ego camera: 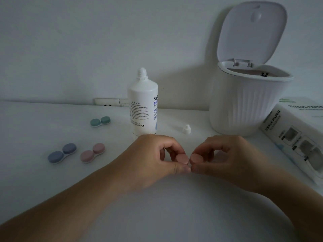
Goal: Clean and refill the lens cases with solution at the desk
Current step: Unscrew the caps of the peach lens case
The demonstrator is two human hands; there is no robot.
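White desk (52, 180) — pink lens case (187, 158) pinched between left hand (150, 158), right hand (225, 158)

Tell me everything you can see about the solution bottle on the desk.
The solution bottle is white, plastic-looking, and stands upright on the desk near the wall, beyond both hands. Its threaded neck is bare; a small white cap lies on the desk to its right. Fine black print and blue lettering cover its label. Nothing but the desk touches it.

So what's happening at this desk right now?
A person's left hand and right hand each pinch a cap of a pink lens case. The solution bottle stands uncapped, its cap on the desk. Green, blue and another pink case lie closed to the left.
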